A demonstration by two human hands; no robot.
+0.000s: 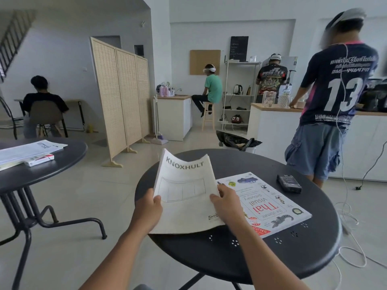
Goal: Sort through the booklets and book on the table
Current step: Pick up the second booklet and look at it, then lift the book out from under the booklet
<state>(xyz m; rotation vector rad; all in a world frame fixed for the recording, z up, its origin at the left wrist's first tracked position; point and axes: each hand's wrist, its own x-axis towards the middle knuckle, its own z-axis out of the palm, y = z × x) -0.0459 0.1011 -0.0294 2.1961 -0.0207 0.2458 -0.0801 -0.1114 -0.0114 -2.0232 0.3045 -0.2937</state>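
So right now both hands are on the booklets point(184, 191), a thin white stack with KNOXHULT printed on the cover. My left hand point(149, 212) pinches the left edge with the thumb on top, and my right hand point(227, 203) grips the right edge the same way. The stack is raised off the bench point(272, 258) at the far end and bows in the middle, with its near edge low, at or just above the benchtop.

Using the booklets as my landmark: the book point(274, 203) lies flat just to their right, its left side tucked under them. It's glossy, colourful and upside down to me, a Thai visual dictionary. Farther right of it sits a small dark boxy thing point(289, 183), can't tell what.

If I were advising: the paper's floppy, so I'd keep a thumb on each side and fan the top sheet off slowly, otherwise the stack will probably sag and slide apart. The bench is dark, round, matte metal with little punched holes, probably slick under paper.
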